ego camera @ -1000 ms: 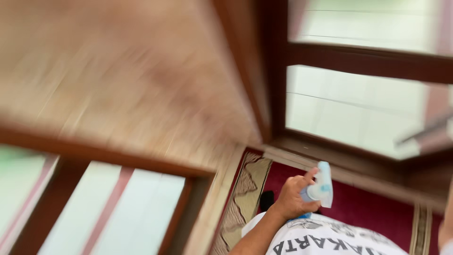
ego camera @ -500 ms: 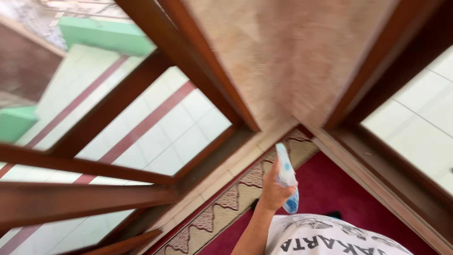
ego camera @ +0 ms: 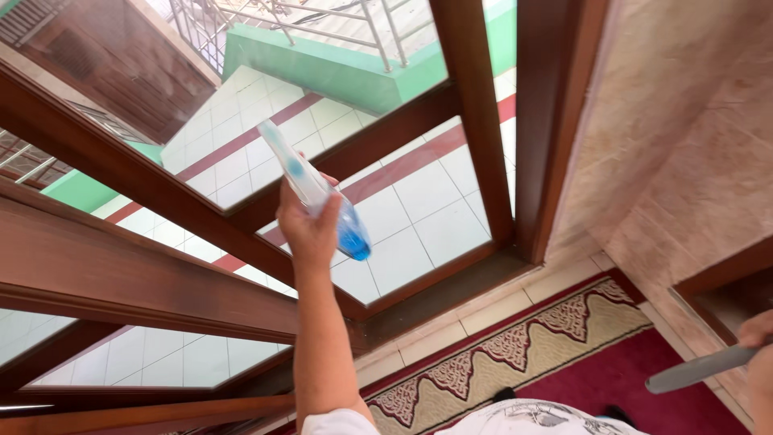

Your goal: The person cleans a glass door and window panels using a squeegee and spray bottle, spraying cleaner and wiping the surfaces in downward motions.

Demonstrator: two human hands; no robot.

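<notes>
My left hand (ego camera: pixel 308 228) is raised in front of a glass pane (ego camera: pixel 431 211) and grips a clear spray bottle (ego camera: pixel 299 176) with a white head and blue liquid at its bottom end. The bottle lies tilted, its head up and to the left. The pane sits in a dark wooden frame (ego camera: pixel 481 121). At the lower right edge, my right hand (ego camera: pixel 759 348) is only partly in view and holds a grey handle (ego camera: pixel 694 371) that sticks out to the left. What is on the handle's other end is hidden.
A beige stone wall (ego camera: pixel 684 121) stands to the right of the frame. Below lies a red carpet with a patterned beige border (ego camera: pixel 564 338). Through the glass I see white floor tiles with red stripes, a green ledge and metal railings.
The view has swung from the wall corner to the glass panes. My left hand has risen with the spray bottle up before the glass. My right hand with the grey handle has come into view.
</notes>
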